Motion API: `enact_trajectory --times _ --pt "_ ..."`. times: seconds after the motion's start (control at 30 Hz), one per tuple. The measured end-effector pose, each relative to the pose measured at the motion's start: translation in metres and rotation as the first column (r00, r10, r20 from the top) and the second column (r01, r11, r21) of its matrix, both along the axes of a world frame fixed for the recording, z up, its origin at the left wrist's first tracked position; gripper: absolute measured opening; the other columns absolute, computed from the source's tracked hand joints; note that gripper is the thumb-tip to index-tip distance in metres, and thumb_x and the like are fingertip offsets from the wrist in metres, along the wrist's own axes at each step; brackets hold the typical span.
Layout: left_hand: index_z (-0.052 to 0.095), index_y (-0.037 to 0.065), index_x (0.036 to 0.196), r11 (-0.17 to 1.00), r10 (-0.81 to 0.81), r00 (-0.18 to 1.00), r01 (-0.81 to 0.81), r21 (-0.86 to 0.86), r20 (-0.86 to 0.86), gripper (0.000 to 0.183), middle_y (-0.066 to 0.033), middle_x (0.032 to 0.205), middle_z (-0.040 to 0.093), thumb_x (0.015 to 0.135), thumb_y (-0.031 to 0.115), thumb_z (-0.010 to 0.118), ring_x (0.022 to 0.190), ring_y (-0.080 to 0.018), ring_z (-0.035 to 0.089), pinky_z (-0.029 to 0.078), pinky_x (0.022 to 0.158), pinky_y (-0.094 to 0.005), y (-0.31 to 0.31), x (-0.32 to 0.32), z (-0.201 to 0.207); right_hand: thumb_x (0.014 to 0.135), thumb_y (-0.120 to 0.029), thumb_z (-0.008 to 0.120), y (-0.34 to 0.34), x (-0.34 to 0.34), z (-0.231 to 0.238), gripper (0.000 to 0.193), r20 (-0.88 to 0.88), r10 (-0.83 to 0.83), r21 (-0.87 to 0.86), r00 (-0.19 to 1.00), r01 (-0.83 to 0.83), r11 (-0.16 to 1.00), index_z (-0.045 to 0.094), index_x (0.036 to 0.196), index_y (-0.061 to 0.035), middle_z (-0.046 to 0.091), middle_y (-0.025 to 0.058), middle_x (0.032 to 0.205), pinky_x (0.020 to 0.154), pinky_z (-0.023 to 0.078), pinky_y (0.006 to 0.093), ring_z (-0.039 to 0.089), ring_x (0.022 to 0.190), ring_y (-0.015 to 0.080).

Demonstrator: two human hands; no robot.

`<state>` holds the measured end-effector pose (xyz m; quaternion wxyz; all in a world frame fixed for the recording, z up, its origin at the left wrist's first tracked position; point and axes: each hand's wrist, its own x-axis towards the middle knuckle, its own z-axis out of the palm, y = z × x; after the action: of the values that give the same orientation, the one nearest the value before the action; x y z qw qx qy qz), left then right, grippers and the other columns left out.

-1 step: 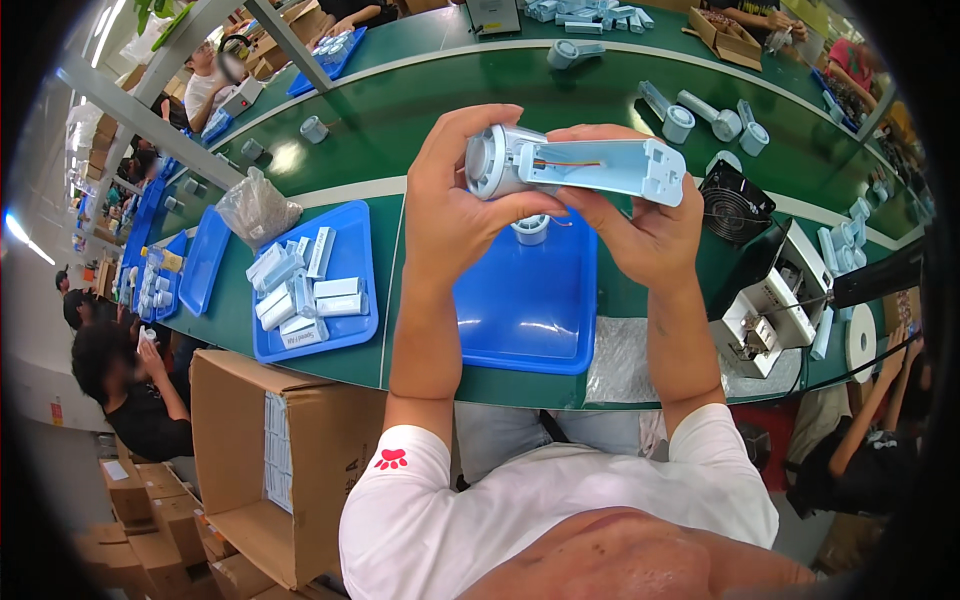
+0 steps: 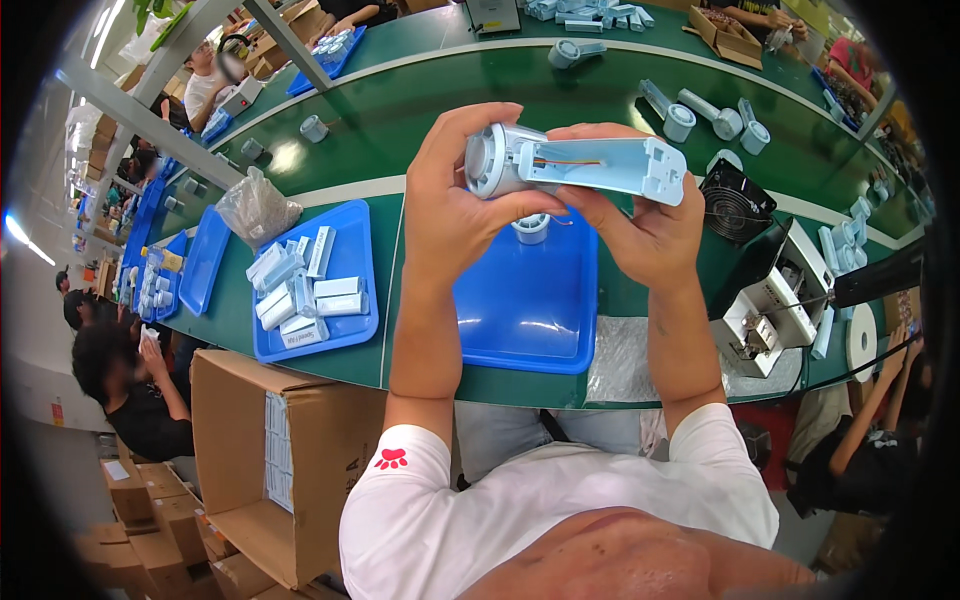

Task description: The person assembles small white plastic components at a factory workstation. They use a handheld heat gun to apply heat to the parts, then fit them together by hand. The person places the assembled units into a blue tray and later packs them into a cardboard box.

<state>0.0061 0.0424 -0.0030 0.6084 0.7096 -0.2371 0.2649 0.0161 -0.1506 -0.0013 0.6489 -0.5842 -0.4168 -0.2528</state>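
Between my two hands is a light-blue handheld fan point(image 2: 605, 175), its handle lying sideways with the hollow side up. Thin red and yellow wires run inside the open handle. My left hand point(image 2: 438, 205) is closed round the round fan head at the left. The handle is gripped from below by my right hand point(image 2: 655, 235), its thumb near the joint. Below them a blue tray point(image 2: 525, 335) lies on the table, with one round fan head point(image 2: 531, 230) at its far end, partly hidden by my hands.
To the left, another blue tray point(image 2: 368, 250) holds several light-blue handle pieces, beside a clear plastic bag point(image 2: 257, 208). An open cardboard box point(image 2: 340, 430) stands at the near left. On the right are a black fan point(image 2: 737, 202) and a white machine point(image 2: 765, 310). Fan parts lie on the green belt point(image 2: 450, 110).
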Motion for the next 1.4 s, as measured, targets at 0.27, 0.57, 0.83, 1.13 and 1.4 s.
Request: enact_trajectory --times 0.27,0.57,0.83,1.13,1.4 --pt "0.060 0.003 0.138 0.966 0.061 0.994 -0.082 0.245 0.090 0.079 -0.0104 0.134 0.063 0.068 0.006 0.095 0.118 -0.0205 0.065 0.055 0.099 -0.0337 0.006 0.002 0.001 0.082 -0.002 0.084 0.001 0.003 -0.005 0.035 0.084 -0.144 -0.069 0.986 0.150 0.986 0.071 0.115 0.0020 0.076 0.0134 0.111 0.084 0.059 0.0324 0.075 0.097 0.0224" --pt "0.062 0.004 0.132 0.926 0.203 0.943 -0.272 0.262 0.263 0.079 -0.0165 0.124 0.066 0.059 0.015 0.093 0.104 -0.0361 0.067 0.055 0.092 -0.0422 -0.014 0.002 -0.004 0.082 0.004 0.082 0.006 -0.006 -0.007 0.032 0.086 -0.113 -0.096 0.990 0.122 0.988 0.073 0.114 0.0059 0.075 0.0189 0.114 0.091 0.058 0.0353 0.073 0.104 0.0258" --pt "0.066 0.004 0.120 0.900 0.287 0.892 -0.376 0.222 0.348 0.062 -0.0144 0.114 0.070 0.061 0.011 0.083 0.100 -0.0366 0.067 0.055 0.085 -0.0405 -0.018 0.005 -0.006 0.083 0.006 0.081 0.017 -0.009 -0.013 0.037 0.123 -0.159 -0.031 0.980 0.164 0.986 0.069 0.117 0.0068 0.075 0.0184 0.116 0.090 0.058 0.0339 0.073 0.105 0.0243" --pt "0.068 0.005 0.110 0.936 0.242 0.921 -0.304 0.176 0.304 0.047 -0.0136 0.106 0.070 0.063 0.007 0.075 0.096 -0.0358 0.068 0.056 0.083 -0.0392 0.000 0.008 -0.036 0.074 -0.005 0.083 0.035 0.001 -0.032 0.037 0.064 -0.222 -0.110 0.973 0.228 0.967 0.072 0.110 -0.0028 0.075 0.0131 0.099 0.079 0.058 0.0323 0.075 0.088 0.0281" --pt "0.056 0.002 0.137 0.823 0.348 0.932 -0.252 0.509 -0.101 0.055 -0.0173 0.125 0.061 0.090 0.018 0.079 0.118 -0.0323 0.063 0.050 0.101 -0.0424 0.065 -0.023 -0.130 0.076 -0.017 0.087 0.046 0.037 -0.087 0.055 -0.032 -0.129 -0.748 0.991 0.062 0.661 0.067 0.127 -0.0103 0.070 0.0152 0.117 0.100 0.053 0.0423 0.066 0.113 0.0360"
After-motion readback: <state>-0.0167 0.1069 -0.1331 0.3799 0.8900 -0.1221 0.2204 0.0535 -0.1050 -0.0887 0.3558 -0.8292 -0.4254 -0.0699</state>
